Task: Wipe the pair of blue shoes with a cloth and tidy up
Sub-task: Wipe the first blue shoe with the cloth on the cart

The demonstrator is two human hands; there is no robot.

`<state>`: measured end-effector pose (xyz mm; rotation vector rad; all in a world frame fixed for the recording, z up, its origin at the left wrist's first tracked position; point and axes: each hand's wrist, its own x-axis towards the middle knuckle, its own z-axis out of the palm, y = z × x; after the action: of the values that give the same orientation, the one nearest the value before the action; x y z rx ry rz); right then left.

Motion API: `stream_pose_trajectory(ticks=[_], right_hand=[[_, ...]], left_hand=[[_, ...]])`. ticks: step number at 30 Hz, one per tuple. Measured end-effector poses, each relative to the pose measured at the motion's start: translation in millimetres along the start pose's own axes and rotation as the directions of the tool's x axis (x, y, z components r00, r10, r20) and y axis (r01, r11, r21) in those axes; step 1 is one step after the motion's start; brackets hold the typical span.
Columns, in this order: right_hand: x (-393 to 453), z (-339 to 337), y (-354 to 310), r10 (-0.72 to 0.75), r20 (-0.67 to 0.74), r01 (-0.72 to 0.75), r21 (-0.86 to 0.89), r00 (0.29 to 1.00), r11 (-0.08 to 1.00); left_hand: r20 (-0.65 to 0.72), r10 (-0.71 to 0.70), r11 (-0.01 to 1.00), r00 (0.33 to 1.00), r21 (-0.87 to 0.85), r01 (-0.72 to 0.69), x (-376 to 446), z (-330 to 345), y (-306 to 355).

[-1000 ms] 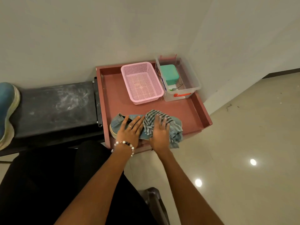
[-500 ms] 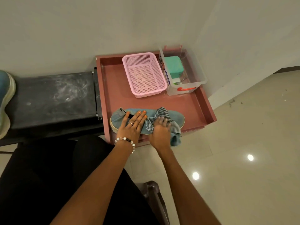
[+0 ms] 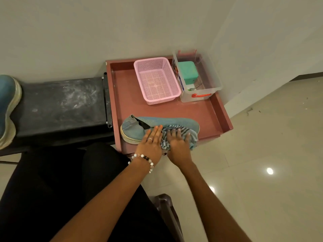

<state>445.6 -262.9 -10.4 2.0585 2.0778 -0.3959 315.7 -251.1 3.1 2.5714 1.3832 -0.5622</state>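
Step in hand, as judged: wiping the near side of one blue shoe point(image 3: 157, 124), lying toe to the right along the front edge of the red tray point(image 3: 222, 112). Second blue shoe point(image 3: 7, 105) well apart, sole-edge up at the far left end of the dark tabletop point(image 3: 57, 105); no sign of wiping on it visible here.

Left hand point(image 3: 151, 144): fingers straight and together, pressed flat on the shoe's side near the opening, holding nothing. Right hand point(image 3: 178, 143): fingers spread and laid flat over the striped cloth point(image 3: 174, 131), pressing it against the forward half of the shoe; cloth bunched, part hanging off the tray's front lip.

Recommended for a sound wipe:
- Keep the left hand firm as a brace; shoe close to the tray edge, likely to slide under a hard stroke.
- Stroke heel to toe along the knit, not across it.
- Gather the loose tail of cloth under the palm to stop snagging on the lip.
- Attend to the pale sole rim, apparently soiled.

Pink basket point(image 3: 157, 81) and clear box point(image 3: 197, 79) at the tray's back, untouched.
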Motion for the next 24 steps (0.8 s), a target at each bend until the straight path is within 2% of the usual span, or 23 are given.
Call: stream_pose_trajectory(ticks=[2,3,4,6,8,10,11,12,14,15,17,21,24], right_hand=[[-4,0,25,-0.192,-0.011,0.192,-0.024,0.981,0.981],[-4,1,43,-0.237,-0.064,0.235,-0.031,0.969,0.971],[-4,0,60,-0.219,-0.116,0.214,-0.052,0.969,0.975],[-5,-6,80,-0.052,-0.163,0.036,-0.098,0.985,0.995],[-3,-7,67,0.117,-0.124,-0.133,-0.128,0.985,0.983],[4,-4,28,0.247,-0.075,-0.250,-0.028,0.966,0.968],[7,-2,9,0.262,-0.037,-0.260,0.048,0.964,0.964],[10,-1,-7,0.217,0.002,-0.215,0.124,0.976,0.969],[10,-3,-14,0.037,0.048,-0.047,0.241,0.998,0.969],[7,-5,-5,-0.043,0.024,0.036,0.253,0.999,0.967],[3,-3,27,-0.139,-0.082,0.148,0.114,0.987,0.982],[-4,-5,72,0.027,-0.118,-0.041,-0.116,0.993,0.992],[2,-7,34,0.171,-0.077,-0.180,-0.132,0.982,0.975]], left_hand=[[0.080,-0.017,0.998,0.997,-0.052,0.022,-3,-1,2],[0.093,-0.024,0.998,0.995,-0.060,0.029,-4,-1,1],[0.096,-0.025,0.998,0.995,-0.063,0.031,-4,-1,1],[0.101,-0.027,0.997,0.994,-0.067,0.034,-4,0,2],[0.107,-0.036,0.997,0.994,-0.061,0.043,-5,1,3],[0.120,-0.034,0.998,0.992,-0.050,0.041,-4,0,4],[0.130,-0.024,0.999,0.991,-0.044,0.030,-3,-1,3],[0.144,-0.009,0.999,0.989,-0.039,0.015,-3,-3,2],[0.170,0.026,0.999,0.985,-0.029,-0.021,-4,-6,-1],[0.172,0.038,0.999,0.984,-0.032,-0.033,-5,-6,-3],[0.151,0.042,0.998,0.988,-0.051,-0.035,-8,-5,-5],[0.126,0.047,0.996,0.991,-0.079,-0.037,-10,-3,-6],[0.120,0.035,0.997,0.992,-0.074,-0.027,-9,-3,-5]])
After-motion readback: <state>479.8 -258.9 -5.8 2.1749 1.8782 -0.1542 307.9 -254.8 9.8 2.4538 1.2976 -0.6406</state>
